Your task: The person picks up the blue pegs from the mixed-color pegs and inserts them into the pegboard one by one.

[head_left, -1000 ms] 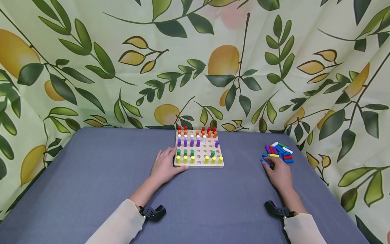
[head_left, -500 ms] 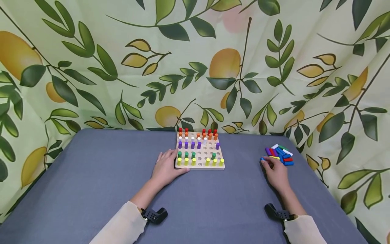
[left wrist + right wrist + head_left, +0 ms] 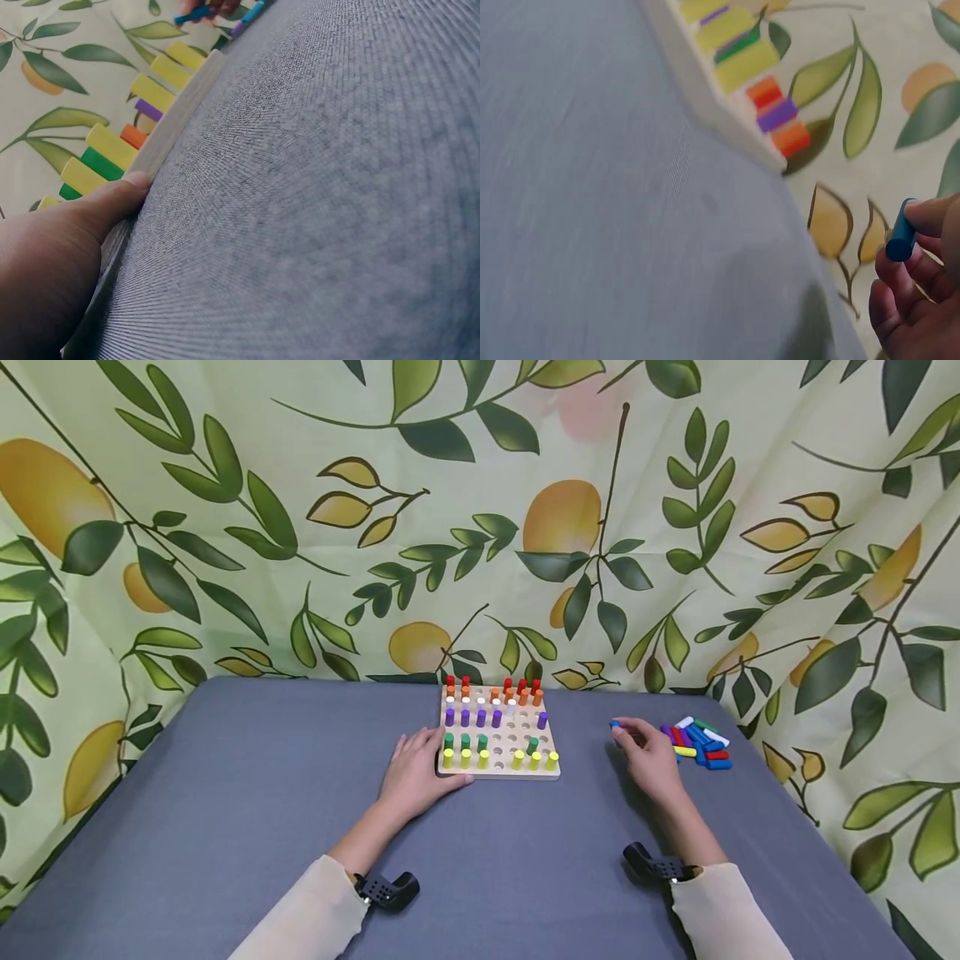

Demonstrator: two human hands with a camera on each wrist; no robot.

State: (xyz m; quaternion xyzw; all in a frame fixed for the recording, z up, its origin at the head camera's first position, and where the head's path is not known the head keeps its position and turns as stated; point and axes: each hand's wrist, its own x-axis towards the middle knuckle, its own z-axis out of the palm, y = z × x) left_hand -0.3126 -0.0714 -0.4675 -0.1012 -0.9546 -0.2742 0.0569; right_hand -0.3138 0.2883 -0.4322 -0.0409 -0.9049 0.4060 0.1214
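Pegs [image 3: 535, 762] in six colours stand upright in the wooden pegboard [image 3: 517, 775]

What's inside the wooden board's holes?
Red, orange, white, purple, green and yellow pegs stand in the wooden board. Some holes look empty. The pegs' bottom ends are hidden inside.

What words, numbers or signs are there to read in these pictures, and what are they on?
None that I can read.
The pegboard and the blue peg in the right hand show no lettering.
The curtain shows only fruit and leaves.
Any marks on the left wrist camera or right wrist camera are too small to read.
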